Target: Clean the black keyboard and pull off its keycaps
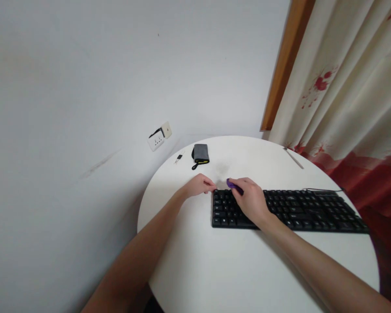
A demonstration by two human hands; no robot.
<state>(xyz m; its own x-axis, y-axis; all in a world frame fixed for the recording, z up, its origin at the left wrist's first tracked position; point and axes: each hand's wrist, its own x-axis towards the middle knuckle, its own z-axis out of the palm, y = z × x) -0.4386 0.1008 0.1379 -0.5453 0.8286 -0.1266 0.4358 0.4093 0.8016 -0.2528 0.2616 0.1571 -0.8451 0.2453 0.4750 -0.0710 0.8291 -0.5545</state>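
Observation:
A black keyboard lies across the round white table. My right hand rests over the keyboard's left end, fingers closed on a small purple object at the top left corner of the keys. My left hand lies on the table just left of that corner, fingers curled together, fingertips almost touching the keyboard's edge. Whether anything is inside them is hidden.
A grey pouch with a black and yellow strap lies at the table's far edge, a small black-and-white item beside it. A thin stick lies far right. A wall socket and curtain stand behind.

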